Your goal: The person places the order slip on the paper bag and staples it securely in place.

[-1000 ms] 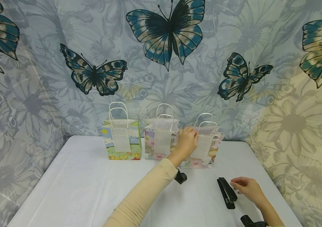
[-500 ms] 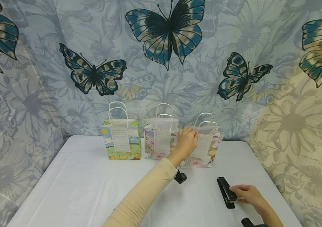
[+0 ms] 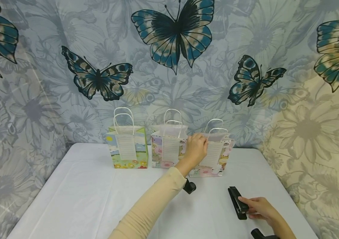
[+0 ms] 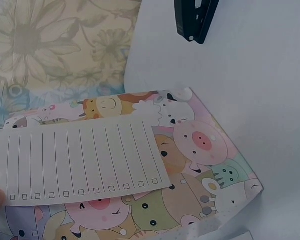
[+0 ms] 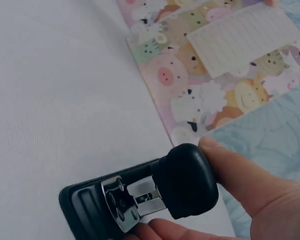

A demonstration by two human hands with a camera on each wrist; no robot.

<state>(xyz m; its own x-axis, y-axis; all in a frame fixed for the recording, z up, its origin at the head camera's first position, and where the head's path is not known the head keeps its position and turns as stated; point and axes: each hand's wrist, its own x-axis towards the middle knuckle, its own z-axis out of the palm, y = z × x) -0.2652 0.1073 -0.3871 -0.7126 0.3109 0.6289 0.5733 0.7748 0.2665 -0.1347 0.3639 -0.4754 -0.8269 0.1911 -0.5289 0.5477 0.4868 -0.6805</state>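
Observation:
My left hand (image 3: pixel 196 148) is at the upper left of the rightmost paper gift bag (image 3: pixel 205 172), which has cartoon animals on it. It pinches the top edge, with a fingertip on the lined checklist sheet (image 4: pixel 80 165) that lies against the bag's front. Most of those fingers are hidden in the left wrist view. At the right of the table, my right hand (image 3: pixel 260 209) grips a black stapler (image 3: pixel 238 202) standing on the cloth. In the right wrist view the thumb (image 5: pixel 240 172) touches the stapler's upper arm, and the other fingers curl along its lower side.
A green landscape gift bag (image 3: pixel 142 156) and a pink animal gift bag (image 3: pixel 157 151) stand to the left, each with a lined sheet in front. Behind the white-covered table (image 3: pixel 68 199) hangs a butterfly-print cloth (image 3: pixel 181 89). Black wrist devices (image 3: pixel 189 186) sit on both wrists.
My right hand has moved slightly left and down, from beside the stapler to gripping it. My left hand stays at the bag's top edge.

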